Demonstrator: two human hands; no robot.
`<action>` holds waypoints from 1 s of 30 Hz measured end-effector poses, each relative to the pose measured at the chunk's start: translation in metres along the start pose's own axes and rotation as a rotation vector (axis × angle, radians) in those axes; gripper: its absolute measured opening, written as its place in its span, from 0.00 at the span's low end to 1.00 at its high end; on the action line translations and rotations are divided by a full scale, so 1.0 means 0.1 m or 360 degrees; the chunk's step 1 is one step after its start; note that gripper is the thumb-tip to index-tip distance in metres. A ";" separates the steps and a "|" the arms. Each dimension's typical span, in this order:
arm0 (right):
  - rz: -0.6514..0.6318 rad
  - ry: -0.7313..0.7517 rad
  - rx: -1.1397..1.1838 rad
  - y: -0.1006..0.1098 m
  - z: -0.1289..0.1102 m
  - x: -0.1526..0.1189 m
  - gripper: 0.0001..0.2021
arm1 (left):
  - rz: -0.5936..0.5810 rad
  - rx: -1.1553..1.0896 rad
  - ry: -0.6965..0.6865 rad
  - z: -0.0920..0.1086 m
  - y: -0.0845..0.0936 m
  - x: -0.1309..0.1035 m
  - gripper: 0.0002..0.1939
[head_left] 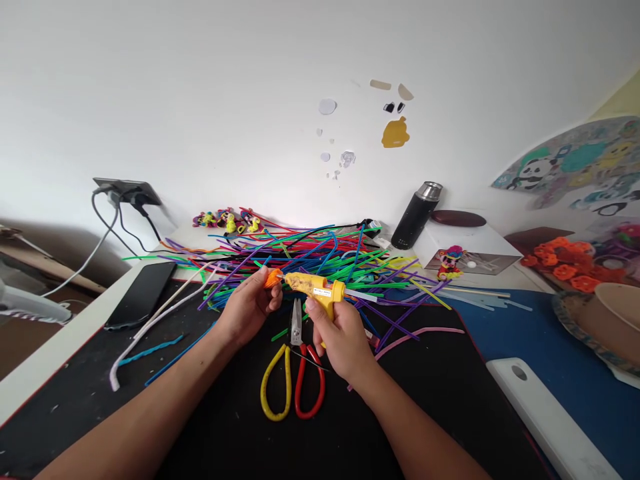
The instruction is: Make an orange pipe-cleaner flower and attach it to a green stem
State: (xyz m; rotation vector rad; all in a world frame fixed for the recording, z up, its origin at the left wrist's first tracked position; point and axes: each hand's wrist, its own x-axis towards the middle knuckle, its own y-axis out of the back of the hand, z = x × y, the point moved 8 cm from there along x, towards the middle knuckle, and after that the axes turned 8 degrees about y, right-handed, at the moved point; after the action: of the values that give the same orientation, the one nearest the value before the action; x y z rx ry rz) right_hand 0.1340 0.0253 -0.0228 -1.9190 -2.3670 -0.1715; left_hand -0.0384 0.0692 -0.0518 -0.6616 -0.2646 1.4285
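My right hand [337,333] is wrapped round the handle of a yellow glue gun [307,285], a clear glue stick jutting from its back end. The gun's nozzle points left, right beside a small orange fuzzy piece [273,278]. That piece is pinched between the fingertips of my left hand [250,303]. Below the gun, scissors [297,327] with one yellow and one red handle lie on the black mat [225,420]. A large heap of coloured pipe cleaners [320,250] spreads behind both hands.
Small fuzzy figures [227,220] sit at the back left, another [451,263] at the right by a white box [470,247]. A black flask [417,215] leans near the wall. A phone [141,293] lies left; a white board [550,420] lies right.
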 end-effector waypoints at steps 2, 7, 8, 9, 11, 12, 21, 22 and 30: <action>0.0007 -0.0002 -0.0027 0.00 0.01 0.00 0.32 | -0.0002 0.0000 0.0007 -0.01 0.00 0.00 0.17; 0.0019 0.0033 -0.0101 0.02 0.02 0.00 0.32 | 0.0000 0.0006 0.0014 -0.01 0.00 0.01 0.17; 0.0019 0.0036 -0.0121 0.02 0.02 -0.01 0.32 | 0.0004 0.0006 0.0015 -0.01 0.00 0.01 0.17; 0.0018 0.0037 -0.0143 0.02 0.02 -0.01 0.32 | 0.0009 0.0005 0.0016 -0.01 0.01 0.01 0.17; 0.0018 0.0043 -0.0182 0.03 0.02 -0.01 0.32 | 0.0015 -0.0002 0.0013 -0.02 0.01 0.01 0.17; 0.0016 0.0044 -0.0197 0.03 0.01 -0.01 0.32 | 0.0016 -0.0007 0.0009 -0.02 0.01 0.01 0.18; 0.0015 0.0052 -0.0237 0.03 0.02 -0.03 0.28 | 0.0040 -0.0021 0.0011 -0.03 0.02 0.01 0.18; 0.0020 0.0053 -0.0249 0.03 0.03 -0.03 0.28 | 0.0036 -0.0018 0.0014 -0.03 0.02 0.01 0.18; 0.0033 0.0062 -0.0311 0.05 0.01 -0.02 0.27 | -0.0009 0.0008 -0.0005 -0.02 -0.02 0.00 0.17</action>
State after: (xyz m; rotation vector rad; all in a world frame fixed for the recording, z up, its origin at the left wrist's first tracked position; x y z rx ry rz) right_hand 0.1396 0.0250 -0.0242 -2.0005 -2.3831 -0.4502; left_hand -0.0362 0.0688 -0.0523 -0.6538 -0.2649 1.4246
